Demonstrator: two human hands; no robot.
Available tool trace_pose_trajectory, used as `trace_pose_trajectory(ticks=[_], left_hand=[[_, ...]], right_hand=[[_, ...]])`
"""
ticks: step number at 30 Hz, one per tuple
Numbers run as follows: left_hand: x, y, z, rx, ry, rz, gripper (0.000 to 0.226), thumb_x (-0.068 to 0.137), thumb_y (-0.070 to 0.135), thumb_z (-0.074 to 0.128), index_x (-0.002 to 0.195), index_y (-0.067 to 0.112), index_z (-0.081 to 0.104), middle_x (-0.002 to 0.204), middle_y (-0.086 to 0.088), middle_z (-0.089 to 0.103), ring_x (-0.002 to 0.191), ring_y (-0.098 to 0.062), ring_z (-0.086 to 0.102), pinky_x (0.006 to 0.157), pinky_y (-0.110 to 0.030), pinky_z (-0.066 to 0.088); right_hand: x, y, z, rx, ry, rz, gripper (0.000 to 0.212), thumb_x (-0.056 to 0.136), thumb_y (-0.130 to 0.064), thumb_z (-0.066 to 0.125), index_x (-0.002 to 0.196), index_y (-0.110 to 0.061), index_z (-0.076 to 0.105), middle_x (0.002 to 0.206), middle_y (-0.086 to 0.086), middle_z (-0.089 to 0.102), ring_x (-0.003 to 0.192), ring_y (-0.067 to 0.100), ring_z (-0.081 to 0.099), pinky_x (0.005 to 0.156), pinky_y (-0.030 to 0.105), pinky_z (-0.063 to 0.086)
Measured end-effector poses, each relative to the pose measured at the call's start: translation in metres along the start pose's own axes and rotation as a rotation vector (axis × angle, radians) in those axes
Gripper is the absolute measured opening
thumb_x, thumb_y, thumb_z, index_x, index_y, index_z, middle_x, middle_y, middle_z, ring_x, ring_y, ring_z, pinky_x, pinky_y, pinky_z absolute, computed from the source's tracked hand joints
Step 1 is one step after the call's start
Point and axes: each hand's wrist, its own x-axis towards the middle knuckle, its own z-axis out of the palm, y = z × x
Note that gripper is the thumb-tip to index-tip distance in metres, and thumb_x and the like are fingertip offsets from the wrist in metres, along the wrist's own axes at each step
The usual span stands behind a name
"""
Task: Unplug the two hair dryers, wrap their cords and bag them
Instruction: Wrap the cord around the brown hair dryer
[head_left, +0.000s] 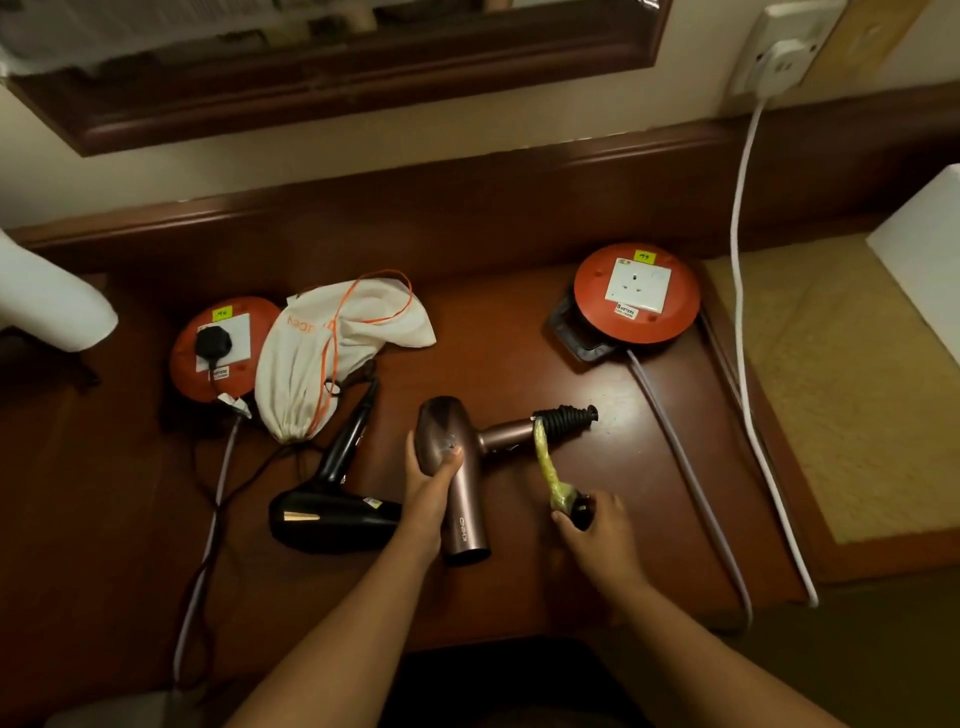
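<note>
With the left hand (434, 480) gripping the bronze dryer (457, 467) on the bench (519, 332) and the right hand (597, 519) pinching its plug (581, 512), the cord (563, 421) is probably best wound in snug, even loops round the handle.

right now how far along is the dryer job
Done: bronze dryer unplugged, right socket empty, cord coiled on its handle. In hand: left hand grips it, right hand holds its plug. Left: black dryer apparently still plugged in; bag awaits both.
</note>
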Motion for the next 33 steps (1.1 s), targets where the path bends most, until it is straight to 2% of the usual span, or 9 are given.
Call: trace_pose_trajectory(ticks=[3, 7, 11, 15, 17, 18, 22, 28, 33], left_hand=[[0.004, -0.008, 0.004, 0.023, -0.008, 0.001, 0.084, 0.086, 0.033, 0.067, 0.150, 0.039, 0.014, 0.145, -0.006, 0.041, 0.120, -0.025, 0.051, 0.102, -0.047, 0.044], [0.009, -0.010, 0.007, 0.066, 0.001, 0.015, 0.086, 0.084, 0.040, 0.067, 0.150, 0.041, 0.012, 0.148, -0.005, 0.038, 0.124, -0.025, 0.048, 0.104, -0.047, 0.043], [0.010, -0.007, 0.008, 0.127, 0.011, 0.057, 0.087, 0.080, 0.045, 0.070, 0.148, 0.045, 0.014, 0.153, -0.004, 0.031, 0.132, -0.025, 0.041, 0.107, -0.049, 0.039], [0.016, -0.004, 0.004, 0.279, 0.031, 0.059, 0.091, 0.074, 0.052, 0.072, 0.145, 0.051, 0.017, 0.156, -0.011, 0.014, 0.139, -0.031, 0.030, 0.107, -0.053, 0.036], [0.019, -0.004, 0.001, 0.287, 0.011, 0.083, 0.099, 0.065, 0.057, 0.075, 0.144, 0.052, 0.017, 0.155, -0.009, 0.020, 0.137, -0.029, 0.034, 0.106, -0.052, 0.039], [0.019, -0.002, 0.002, 0.298, 0.007, 0.099, 0.102, 0.063, 0.056, 0.075, 0.145, 0.050, 0.016, 0.154, -0.007, 0.024, 0.136, -0.028, 0.037, 0.106, -0.050, 0.040], [0.019, 0.002, 0.004, 0.326, 0.022, 0.120, 0.092, 0.081, 0.030, 0.073, 0.151, 0.032, 0.014, 0.156, -0.005, 0.024, 0.139, -0.024, 0.032, 0.111, -0.046, 0.035], [0.014, 0.003, 0.004, 0.395, 0.012, 0.122, 0.089, 0.087, 0.022, 0.067, 0.153, 0.023, 0.008, 0.157, -0.006, 0.023, 0.141, -0.024, 0.029, 0.108, -0.033, 0.030], [0.005, 0.004, -0.001, 0.413, 0.004, 0.109, 0.087, 0.089, 0.022, 0.065, 0.153, 0.024, 0.005, 0.158, -0.007, 0.019, 0.141, -0.026, 0.027, 0.108, -0.036, 0.032]], right_hand=[[-0.002, 0.006, 0.003, -0.020, 0.006, -0.037, 0.048, 0.080, -0.032, 0.073, 0.117, -0.014, 0.050, 0.114, 0.001, 0.049, 0.095, 0.008, 0.046, 0.078, 0.020, 0.040], [0.001, 0.006, 0.008, -0.086, -0.022, -0.035, 0.048, 0.081, -0.037, 0.070, 0.120, -0.018, 0.047, 0.123, 0.002, 0.046, 0.105, 0.015, 0.053, 0.088, 0.027, 0.050], [0.001, 0.004, 0.012, -0.091, 0.012, -0.045, 0.047, 0.080, -0.036, 0.071, 0.114, -0.015, 0.047, 0.120, 0.004, 0.044, 0.106, 0.021, 0.053, 0.087, 0.035, 0.052], [0.002, 0.000, 0.016, -0.115, 0.056, -0.051, 0.048, 0.080, -0.034, 0.072, 0.114, -0.013, 0.046, 0.116, 0.005, 0.043, 0.104, 0.022, 0.052, 0.085, 0.035, 0.051], [0.001, -0.002, 0.016, -0.119, 0.058, -0.055, 0.053, 0.081, -0.034, 0.071, 0.121, -0.012, 0.045, 0.119, 0.005, 0.043, 0.107, 0.021, 0.051, 0.086, 0.035, 0.051], [0.001, -0.002, 0.017, -0.115, 0.056, -0.060, 0.057, 0.081, -0.034, 0.071, 0.125, -0.012, 0.043, 0.122, 0.005, 0.042, 0.109, 0.022, 0.051, 0.088, 0.035, 0.050], [-0.002, -0.003, 0.016, -0.139, 0.050, -0.075, 0.060, 0.084, -0.035, 0.068, 0.131, -0.011, 0.039, 0.127, 0.007, 0.042, 0.114, 0.022, 0.049, 0.090, 0.034, 0.048], [-0.007, -0.004, 0.012, -0.140, 0.056, -0.082, 0.068, 0.084, -0.035, 0.067, 0.140, -0.014, 0.034, 0.134, 0.006, 0.042, 0.121, 0.019, 0.045, 0.097, 0.032, 0.044], [-0.009, 0.000, 0.008, -0.174, 0.085, -0.085, 0.066, 0.082, -0.037, 0.069, 0.135, -0.017, 0.037, 0.134, 0.007, 0.044, 0.122, 0.022, 0.045, 0.099, 0.037, 0.044]])
